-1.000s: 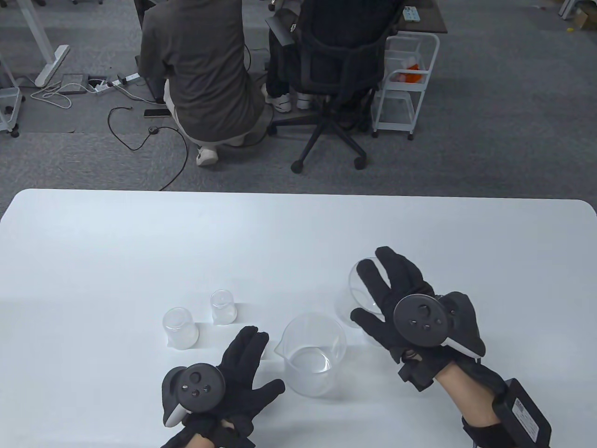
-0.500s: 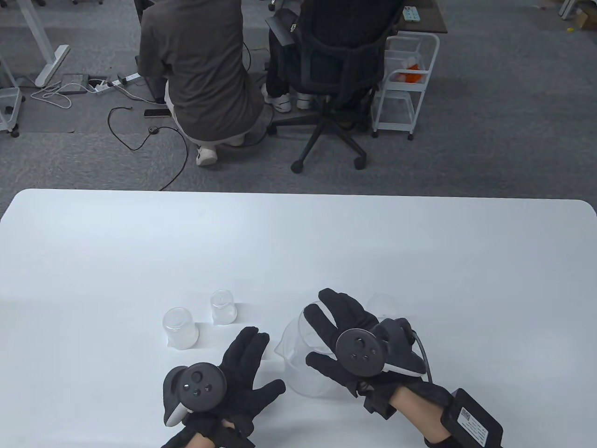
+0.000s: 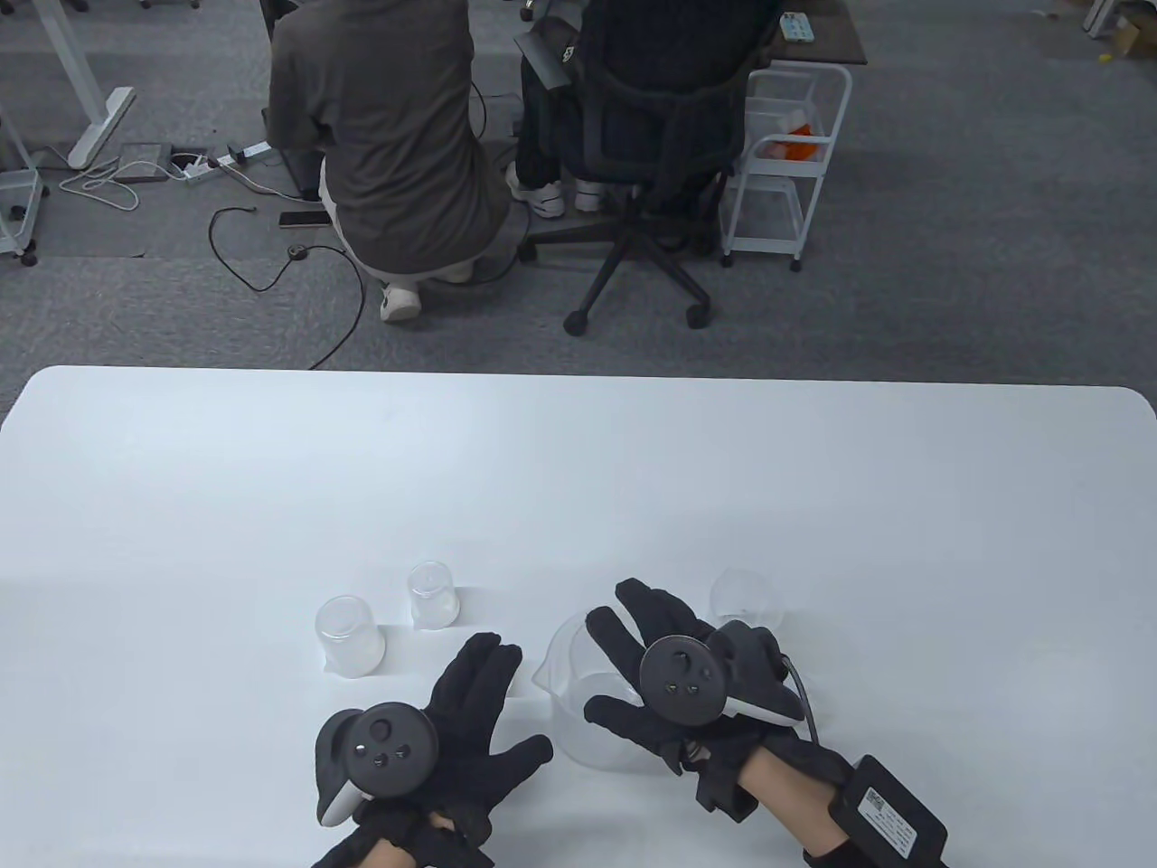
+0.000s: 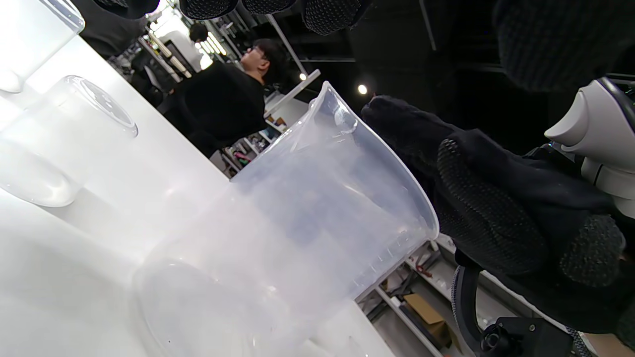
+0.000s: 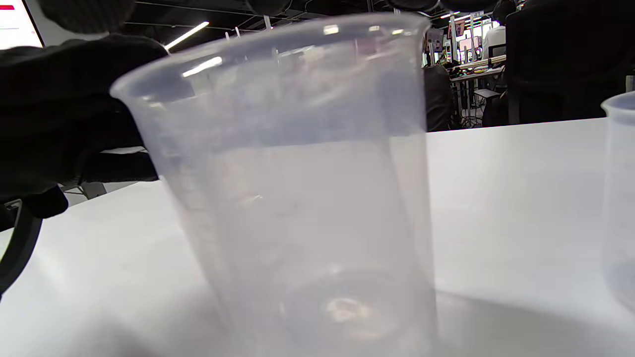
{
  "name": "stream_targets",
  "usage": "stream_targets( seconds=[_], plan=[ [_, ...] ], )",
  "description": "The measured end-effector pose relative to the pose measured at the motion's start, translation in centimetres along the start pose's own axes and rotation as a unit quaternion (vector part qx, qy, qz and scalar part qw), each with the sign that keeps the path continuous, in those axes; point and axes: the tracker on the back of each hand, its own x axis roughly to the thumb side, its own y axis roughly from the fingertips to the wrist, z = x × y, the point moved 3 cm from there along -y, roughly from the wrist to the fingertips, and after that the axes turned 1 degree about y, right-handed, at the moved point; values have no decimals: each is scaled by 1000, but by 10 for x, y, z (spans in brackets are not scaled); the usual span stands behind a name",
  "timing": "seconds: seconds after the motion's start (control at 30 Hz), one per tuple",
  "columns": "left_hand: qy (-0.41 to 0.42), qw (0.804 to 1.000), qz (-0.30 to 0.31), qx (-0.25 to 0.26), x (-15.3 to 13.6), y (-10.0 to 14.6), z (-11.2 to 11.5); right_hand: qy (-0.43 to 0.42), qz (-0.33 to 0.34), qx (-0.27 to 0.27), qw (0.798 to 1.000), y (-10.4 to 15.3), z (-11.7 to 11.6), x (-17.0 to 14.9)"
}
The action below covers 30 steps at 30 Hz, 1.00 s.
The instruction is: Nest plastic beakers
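You've got your right hand [image 3: 664, 674] draped over the mouth of the big beaker [image 3: 578, 714] at lower centre of the table view, fingers spread across the rim. Looks like you're seating a second beaker down inside it, though I honestly can't tell from these shots whether one is in there; the walls are too cloudy in both wrist views. So can't say if that hand is gripping anything or just resting on top.

If you are seating one, push straight down and keep it centred so the rims sit level; these thin plastic walls probably wedge if it goes in crooked. Line the spouts up too.

Your left hand [image 3: 452, 723] is lying flat on the tabletop [image 3: 578, 470] at lower left, fingers spread, holding nothing. I'd bring it over to steady the big beaker's wall, since it looks light enough to skate.

Left to nest: two small upturned beakers, one [image 3: 348, 636] and another [image 3: 431, 594], left of centre, and one more beaker [image 3: 746, 599] just behind your right hand.
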Motion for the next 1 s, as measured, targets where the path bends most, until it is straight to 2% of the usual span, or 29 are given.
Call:
stream_targets(
  seconds=[0.2,0.33,0.47,0.7,1.0],
  plan=[
    [8,1000,2,7,0,1,-2,-20,-44,-54,997,7,28,-20],
    [10,1000,4,12,0,1,-4,-28,-103,-64,992,10,41,-51],
    [10,1000,2,9,-1,1,-3,-23,-164,-60,984,12,43,-84],
    [7,1000,2,2,-1,1,-1,-38,-254,-10,966,9,20,-129],
    [-4,1000,3,-9,0,1,3,-12,-304,96,948,-6,-21,-142]
  ],
)
